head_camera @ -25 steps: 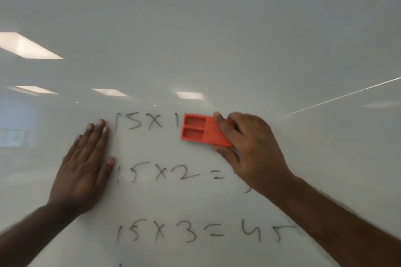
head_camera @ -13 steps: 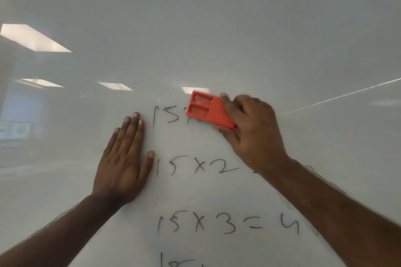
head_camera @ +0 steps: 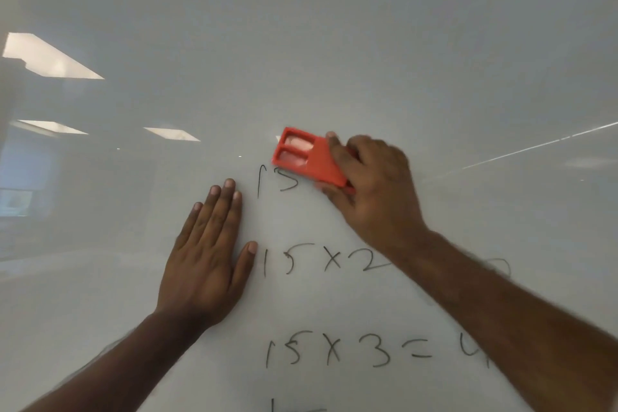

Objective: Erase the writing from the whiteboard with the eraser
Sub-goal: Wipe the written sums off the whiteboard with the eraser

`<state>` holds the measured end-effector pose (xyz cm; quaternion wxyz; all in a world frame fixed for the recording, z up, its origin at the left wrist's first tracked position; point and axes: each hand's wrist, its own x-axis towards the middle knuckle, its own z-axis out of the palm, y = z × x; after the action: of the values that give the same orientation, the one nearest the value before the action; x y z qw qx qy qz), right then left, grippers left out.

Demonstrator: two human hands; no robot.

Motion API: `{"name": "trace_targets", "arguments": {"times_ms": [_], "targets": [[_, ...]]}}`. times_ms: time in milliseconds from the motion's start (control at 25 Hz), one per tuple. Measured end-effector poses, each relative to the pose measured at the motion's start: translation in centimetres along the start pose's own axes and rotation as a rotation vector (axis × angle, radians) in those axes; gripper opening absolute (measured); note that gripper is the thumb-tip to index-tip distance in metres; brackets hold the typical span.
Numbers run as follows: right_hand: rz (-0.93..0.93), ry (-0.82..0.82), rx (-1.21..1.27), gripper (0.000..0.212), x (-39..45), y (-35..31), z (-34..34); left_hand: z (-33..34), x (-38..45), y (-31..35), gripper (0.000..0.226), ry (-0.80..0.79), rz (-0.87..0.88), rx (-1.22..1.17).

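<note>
Glossy white whiteboard fills the whole view; ceiling light panels are reflected in it at 9 to 10 o'clock, and a thin bright line is seen at 3 o'clock. No frame, tray or other object is shown.

Handwritten writing occupies the lower centre in stacked rows. Of the top row only "15" is left. "15 x 2" is read beneath it, its right end hidden by the right forearm. "15 x 3 =" follows at 6 o'clock, with the start of a further row at the bottom edge.

Left hand is laid flat and fully open on the board at 7 o'clock of the eraser, fingers together, thumb tip just beside the second row. Nothing is held by it. It is judged to serve as a brace; it must be shifted before strokes are carried past the rows' left ends.

Right hand is closed around the right half of the eraser, fingertips over the top edge and thumb under the lower edge.

Orange eraser is pressed to the board just above centre, tilted, its lower left corner touching the top of the "15". A rigid, light plastic shell with two recessed pockets is presented. Its smooth sides are judged liable to slip, so a grip across the long edges is recommended, with even pressure to keep the hidden pad flat.
</note>
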<state>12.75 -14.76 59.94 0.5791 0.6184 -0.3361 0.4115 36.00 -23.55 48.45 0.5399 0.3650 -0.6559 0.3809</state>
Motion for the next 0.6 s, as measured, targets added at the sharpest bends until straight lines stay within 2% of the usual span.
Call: {"name": "trace_targets", "arguments": {"times_ms": [120, 240, 280, 360, 480, 520, 600], "targets": [[-0.18, -0.037, 0.024, 0.058, -4.1, -1.9, 0.4, 0.0, -0.2, -0.2, 0.072, 0.001, 0.015, 0.012], [-0.37, -0.051, -0.052, 0.058, -5.2, 0.3, -0.8, 0.1, -0.4, -0.4, 0.072, -0.006, 0.019, 0.017], [-0.383, -0.05, -0.075, 0.058, -4.5, 1.3, -1.0, 0.2, -0.5, -0.4, 0.072, -0.008, 0.019, 0.023], [-0.275, -0.021, -0.094, 0.059, -1.8, 2.4, -1.1, 0.3, -0.5, -0.6, 0.073, -0.016, 0.025, 0.03], [-0.042, 0.011, -0.076, 0.061, 1.9, 0.4, 0.0, 0.3, -0.5, -0.7, 0.074, -0.032, 0.037, 0.051], [-0.032, 0.007, -0.062, 0.061, 2.2, -0.8, 0.6, 0.3, -0.5, -0.7, 0.074, -0.036, 0.04, 0.052], [-0.136, -0.015, -0.037, 0.06, 1.1, -2.6, 1.3, 0.3, -0.7, -0.8, 0.076, -0.031, 0.047, 0.045]]}}
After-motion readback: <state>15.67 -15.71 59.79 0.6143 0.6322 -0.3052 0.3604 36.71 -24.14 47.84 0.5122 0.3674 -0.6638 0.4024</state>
